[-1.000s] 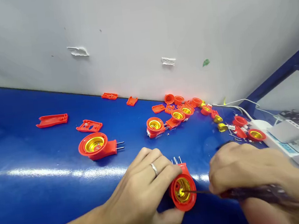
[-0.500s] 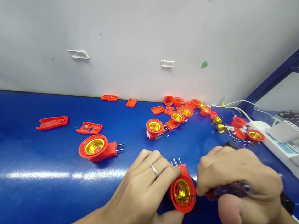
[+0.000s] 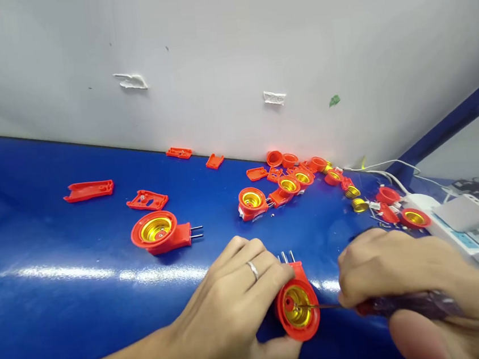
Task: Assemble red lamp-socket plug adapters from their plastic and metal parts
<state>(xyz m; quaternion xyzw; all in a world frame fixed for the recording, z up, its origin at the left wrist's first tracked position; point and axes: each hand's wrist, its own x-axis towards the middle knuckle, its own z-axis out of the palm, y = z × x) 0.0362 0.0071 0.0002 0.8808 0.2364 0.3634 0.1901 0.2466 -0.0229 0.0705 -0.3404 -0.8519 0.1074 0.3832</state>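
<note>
My left hand [image 3: 240,311], with a ring on one finger, grips a red plug-in lamp socket [image 3: 316,314] against the table. Its gold threaded cup faces me, and its metal prongs point away toward the wall. My right hand [image 3: 421,280], slightly blurred, is closed around a screwdriver [image 3: 411,305] with a dark translucent handle. The thin shaft runs leftward over the rim, its tip inside the gold cup. Farther left, another red socket [image 3: 171,241] lies on its own with its prongs pointing right.
On the blue table [image 3: 87,321], flat red cover pieces [image 3: 89,190] lie at the left. Several red sockets [image 3: 253,204], shells and gold threaded sleeves [image 3: 359,205] form a row toward the right. A white power strip [image 3: 476,234] with adapters stands at the right; a white wall [image 3: 210,62] rises behind.
My right hand and the screwdriver handle have moved right, exposing more of the shaft. The tip remains inside the cup. My left hand still grips the socket; the whole view has shifted slightly.
</note>
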